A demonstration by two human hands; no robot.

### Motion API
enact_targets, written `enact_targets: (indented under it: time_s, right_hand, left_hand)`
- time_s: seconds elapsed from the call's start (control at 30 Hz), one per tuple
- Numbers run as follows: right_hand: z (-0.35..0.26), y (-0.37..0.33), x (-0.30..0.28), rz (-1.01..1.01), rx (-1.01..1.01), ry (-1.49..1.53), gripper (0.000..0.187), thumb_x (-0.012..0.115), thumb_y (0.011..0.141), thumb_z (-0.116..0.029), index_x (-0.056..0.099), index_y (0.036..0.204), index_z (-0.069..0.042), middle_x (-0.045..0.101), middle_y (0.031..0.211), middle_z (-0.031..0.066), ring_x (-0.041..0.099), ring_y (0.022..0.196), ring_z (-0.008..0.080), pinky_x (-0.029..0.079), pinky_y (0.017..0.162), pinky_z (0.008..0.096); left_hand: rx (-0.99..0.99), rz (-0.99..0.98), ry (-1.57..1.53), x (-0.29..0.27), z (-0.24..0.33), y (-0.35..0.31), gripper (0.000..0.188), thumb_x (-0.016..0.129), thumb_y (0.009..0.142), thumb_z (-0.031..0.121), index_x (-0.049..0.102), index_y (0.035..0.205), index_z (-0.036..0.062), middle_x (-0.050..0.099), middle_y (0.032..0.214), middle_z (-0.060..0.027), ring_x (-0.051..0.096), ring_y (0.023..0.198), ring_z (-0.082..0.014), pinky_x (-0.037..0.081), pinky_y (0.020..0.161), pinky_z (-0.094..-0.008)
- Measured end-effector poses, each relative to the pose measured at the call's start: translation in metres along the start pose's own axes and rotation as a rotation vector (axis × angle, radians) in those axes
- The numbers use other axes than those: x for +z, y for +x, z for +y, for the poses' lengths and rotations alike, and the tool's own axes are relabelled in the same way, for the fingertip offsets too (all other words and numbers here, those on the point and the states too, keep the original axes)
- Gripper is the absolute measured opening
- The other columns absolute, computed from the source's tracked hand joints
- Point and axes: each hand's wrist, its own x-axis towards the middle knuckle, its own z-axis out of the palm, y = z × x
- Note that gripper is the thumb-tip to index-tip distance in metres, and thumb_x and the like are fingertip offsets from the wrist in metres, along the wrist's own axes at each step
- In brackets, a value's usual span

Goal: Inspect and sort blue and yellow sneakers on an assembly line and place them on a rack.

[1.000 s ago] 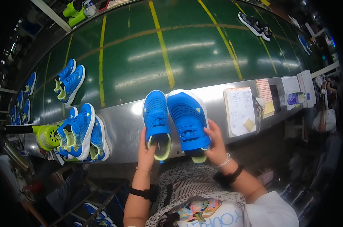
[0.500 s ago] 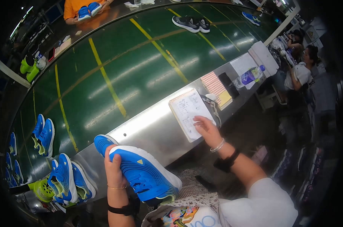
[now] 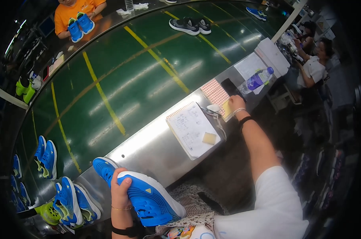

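My left hand [image 3: 120, 191] is closed round a pair of blue sneakers [image 3: 148, 201] with white soles, held together in front of my body over the metal ledge's near edge. My right hand [image 3: 237, 102] reaches out to the right, its fingers curled down at a yellow pad [image 3: 227, 111] beside a sheet of small red marks [image 3: 214, 92]; whatever is between the fingertips is hidden. Left of that hand lies an open spiral notebook [image 3: 186, 129] with handwriting. A small yellow block [image 3: 209, 138] rests on its page.
Beyond the metal ledge [image 3: 148, 149] runs a green conveyor belt [image 3: 136, 87] with yellow lines. Blue sneakers [image 3: 71, 203] stand at the left; black sneakers [image 3: 188, 26] sit farther along. A dark phone [image 3: 230, 87] and a bottle [image 3: 255, 81] are at right. Across the belt, a person [image 3: 79, 16] holds blue shoes.
My right hand has moved from above the notebook, away and right to the yellow pad. The small yellow block now shows on the page. My left hand still holds the sneakers.
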Motion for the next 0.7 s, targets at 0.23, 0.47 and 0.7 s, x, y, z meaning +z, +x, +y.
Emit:
enact_targets:
  time_s: [0.23,0.47,0.7]
  right_hand:
    - [-0.008,0.034,-0.002,-0.302,-0.517,-0.372,0.014,0.054,0.076,-0.017,0.063,0.081,-0.008,0.060,0.085,0.0102,0.059,0.082,0.0273,0.048,0.074,0.0375]
    - [0.028,0.035,-0.012,-0.166,-0.504,-0.342,0.012,0.052,0.080,-0.015,0.057,0.080,-0.005,0.057,0.081,0.0141,0.058,0.075,0.0333,0.047,0.066,0.0413]
    - [0.041,0.032,-0.003,-0.160,-0.033,0.323,0.008,0.056,0.081,-0.010,0.057,0.081,-0.002,0.057,0.071,0.0061,0.057,0.063,0.0147,0.044,0.054,0.0296]
  left_hand:
    - [-0.032,-0.021,0.036,-0.002,-0.002,0.002,0.037,0.068,0.069,0.018,0.049,0.097,0.0022,0.054,0.083,-0.0073,0.055,0.074,-0.0155,0.048,0.067,-0.0275]
    - [-0.111,-0.145,-0.002,0.007,-0.002,0.010,0.037,0.068,0.073,0.013,0.050,0.104,0.0056,0.054,0.089,-0.0034,0.053,0.083,-0.0122,0.045,0.074,-0.0254]
    - [-0.112,-0.162,-0.014,0.005,0.003,0.003,0.037,0.068,0.073,0.014,0.050,0.104,0.0057,0.055,0.090,-0.0037,0.053,0.084,-0.0119,0.045,0.074,-0.0251]
